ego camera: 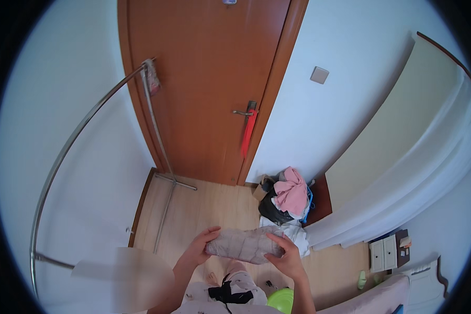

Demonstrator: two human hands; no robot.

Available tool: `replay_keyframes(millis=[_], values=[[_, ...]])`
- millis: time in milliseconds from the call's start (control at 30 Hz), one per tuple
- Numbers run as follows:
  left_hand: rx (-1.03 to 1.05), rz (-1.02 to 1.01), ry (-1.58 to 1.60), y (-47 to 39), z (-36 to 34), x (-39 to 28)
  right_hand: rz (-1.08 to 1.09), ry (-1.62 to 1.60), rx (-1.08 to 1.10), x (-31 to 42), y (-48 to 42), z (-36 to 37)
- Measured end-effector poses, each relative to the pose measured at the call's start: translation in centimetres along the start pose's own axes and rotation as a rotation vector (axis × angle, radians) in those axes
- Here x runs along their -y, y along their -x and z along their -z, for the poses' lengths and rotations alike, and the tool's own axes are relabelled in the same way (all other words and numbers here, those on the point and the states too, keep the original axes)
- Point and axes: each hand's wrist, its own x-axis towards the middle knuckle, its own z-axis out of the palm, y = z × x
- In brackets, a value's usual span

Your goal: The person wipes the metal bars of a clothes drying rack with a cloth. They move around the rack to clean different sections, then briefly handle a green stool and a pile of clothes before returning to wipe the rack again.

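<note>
A wrinkled, pale grey-pink bundle (243,245), which looks like rolled or folded cloth, is held up in front of my body. My left hand (204,243) grips its left end, with the fingers over the far edge. At the right end, my right hand (284,255) pinches it between thumb and fingers. Beneath the bundle, my legs and bare foot (212,278) show above the floor. Black straps or cloth (230,290) lie at the front of my light clothing.
A metal clothes rack (68,145) curves along the left, a small cloth (152,78) hanging at its far end. Ahead stands a brown door (208,90) with a red ribbon (249,133) on its handle. Piled clothes (290,190), a white curtain (392,188) and a green basin (281,301) are on the right.
</note>
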Motion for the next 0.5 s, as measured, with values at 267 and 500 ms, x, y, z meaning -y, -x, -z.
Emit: replay_keyframes(millis=[267,500], values=[[-0.178,-0.301,-0.024,-12.6,-1.4,-9.5,0.022,-0.063,0.109,-5.4,-18.7,-1.2],[-0.318,-0.459,-0.554,-22.5,-2.8,-17.5,0.255,0.138,0.176,-9.7,-36.8,-2.1]])
